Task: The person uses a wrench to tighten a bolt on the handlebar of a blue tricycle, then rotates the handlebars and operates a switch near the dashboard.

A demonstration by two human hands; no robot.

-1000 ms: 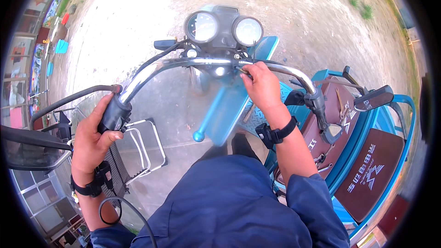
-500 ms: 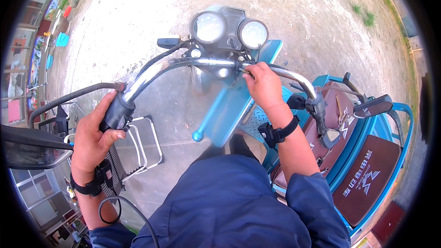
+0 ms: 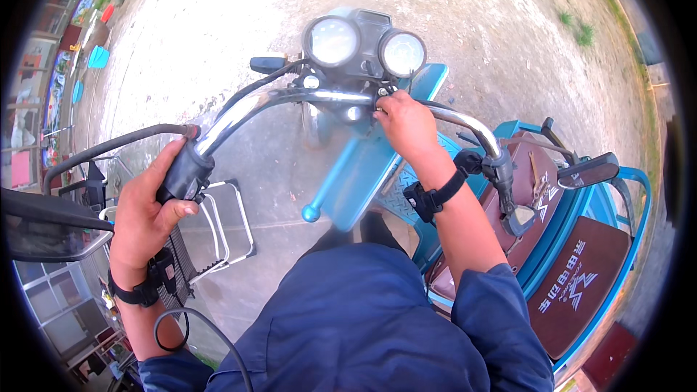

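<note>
My left hand (image 3: 149, 210) is wrapped round the black left handlebar grip (image 3: 185, 172), its thumb near the switch housing and its fingers largely hidden. At the middle of the chrome handlebar (image 3: 259, 107), my right hand (image 3: 408, 122) is closed in a pinch beside the clamp. Whatever sits between those fingertips is small and covered by the hand. Just beyond stand two round gauges, the left dial (image 3: 332, 41) and the right dial (image 3: 403, 54), in a grey housing. Black straps with small boxes circle both my wrists.
A blue panel (image 3: 377, 167) and a blue ball-ended lever (image 3: 311, 213) lie below the handlebar. To the right is the blue vehicle body with brown seats (image 3: 581, 283). Mirrors (image 3: 589, 170) stick out at the sides. A white-framed folding chair (image 3: 231, 221) stands at left on the concrete.
My right hand has shifted slightly left and up along the handlebar clamp, and its wrist has turned a little. My left hand stays on the grip.
</note>
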